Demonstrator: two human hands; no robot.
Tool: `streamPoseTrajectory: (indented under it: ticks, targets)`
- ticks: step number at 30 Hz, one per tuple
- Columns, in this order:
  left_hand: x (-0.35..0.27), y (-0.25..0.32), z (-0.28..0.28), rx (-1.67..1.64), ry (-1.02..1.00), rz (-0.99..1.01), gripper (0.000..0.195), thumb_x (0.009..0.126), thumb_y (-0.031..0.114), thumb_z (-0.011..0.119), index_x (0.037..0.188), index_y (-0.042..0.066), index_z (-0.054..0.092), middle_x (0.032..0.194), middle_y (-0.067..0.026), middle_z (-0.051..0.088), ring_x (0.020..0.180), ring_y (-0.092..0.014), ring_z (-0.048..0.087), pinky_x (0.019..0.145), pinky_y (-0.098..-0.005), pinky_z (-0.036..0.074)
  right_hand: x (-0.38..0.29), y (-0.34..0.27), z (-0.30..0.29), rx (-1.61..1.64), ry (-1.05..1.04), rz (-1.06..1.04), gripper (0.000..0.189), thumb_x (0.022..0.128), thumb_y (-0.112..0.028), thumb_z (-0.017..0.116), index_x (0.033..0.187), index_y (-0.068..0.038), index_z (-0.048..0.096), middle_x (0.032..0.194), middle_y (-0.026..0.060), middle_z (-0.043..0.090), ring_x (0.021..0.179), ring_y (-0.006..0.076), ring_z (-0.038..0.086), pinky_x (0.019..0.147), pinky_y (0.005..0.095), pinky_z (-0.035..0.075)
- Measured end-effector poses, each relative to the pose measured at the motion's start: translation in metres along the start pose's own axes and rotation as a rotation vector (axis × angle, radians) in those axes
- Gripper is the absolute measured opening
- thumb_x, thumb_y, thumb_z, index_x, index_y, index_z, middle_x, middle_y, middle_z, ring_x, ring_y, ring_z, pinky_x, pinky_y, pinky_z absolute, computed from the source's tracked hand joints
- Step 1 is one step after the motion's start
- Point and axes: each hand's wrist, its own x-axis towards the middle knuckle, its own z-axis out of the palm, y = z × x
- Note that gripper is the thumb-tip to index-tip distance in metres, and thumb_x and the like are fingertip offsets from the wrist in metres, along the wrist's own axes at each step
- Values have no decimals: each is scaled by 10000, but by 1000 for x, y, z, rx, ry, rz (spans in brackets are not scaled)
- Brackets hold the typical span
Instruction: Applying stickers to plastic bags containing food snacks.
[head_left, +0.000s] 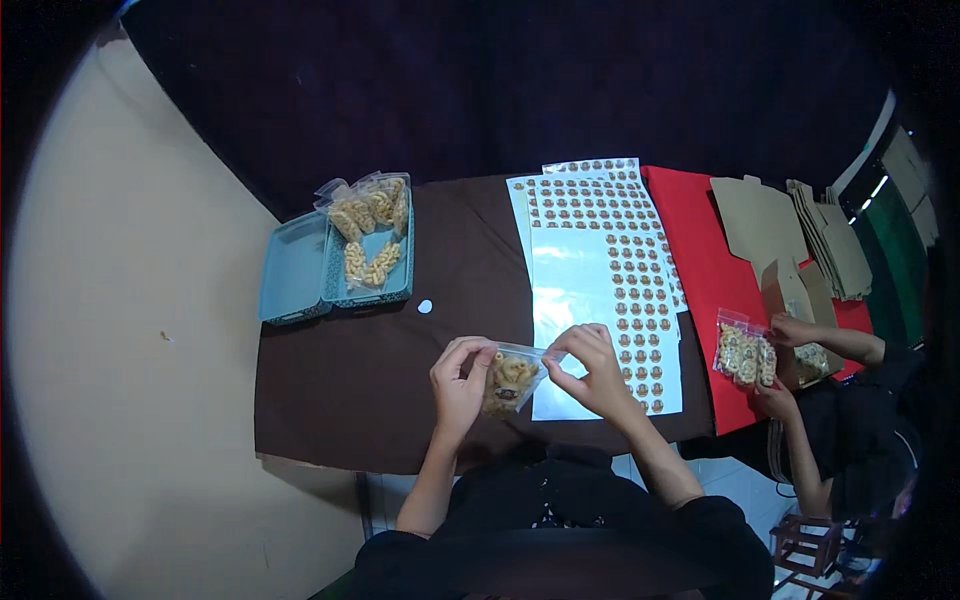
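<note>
Between my hands hangs a clear zip-lock bag of macaroni-like snacks (513, 373), with a round sticker on its front. My left hand (461, 379) pinches the bag's upper left corner between thumb and fingers. At the upper right corner, my right hand (592, 367) grips the zip edge. Below the bag is the brown tablecloth (360, 382). Just right of it lies a sheet of round stickers (574, 292), its left portion bare backing and its right side still bearing several stickers. The forearm and wrist of my right hand cover the sheet's lower edge.
At the left back, an open blue box (369, 301) holds several snack bags (367, 210). A small white scrap (425, 306) lies nearby. On the red cloth (679, 202) at right are cardboard boxes (757, 217); a co-worker's hands (784, 367) hold filled bags (739, 352) there.
</note>
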Motion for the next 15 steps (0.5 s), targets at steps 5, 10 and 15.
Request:
streamPoseTrajectory:
  ticks: [5,10,15]
  targets:
    - [-8,0,9,-65,-9,-21,98,811,67,602,804,-29,584,793,-93,601,755,-173,583,698,-267,450,4,-2,0,-26,-12,23,99,705,-133,627,739,-66,562,749,33,558,752,191,538,772,334,339]
    - [-11,4,12,-49,-48,-5,146,819,125,616,796,-16,585,793,-96,601,753,-193,584,705,-282,452,5,-4,6,42,-63,-6,108,722,-154,604,730,-59,552,740,38,565,743,193,545,777,336,342]
    - [-2,11,2,17,-47,49,135,808,131,624,784,-2,614,795,-94,627,776,-199,586,712,-296,451,7,-3,3,99,-53,1,91,718,-144,614,736,-62,578,718,39,575,721,180,552,767,321,345]
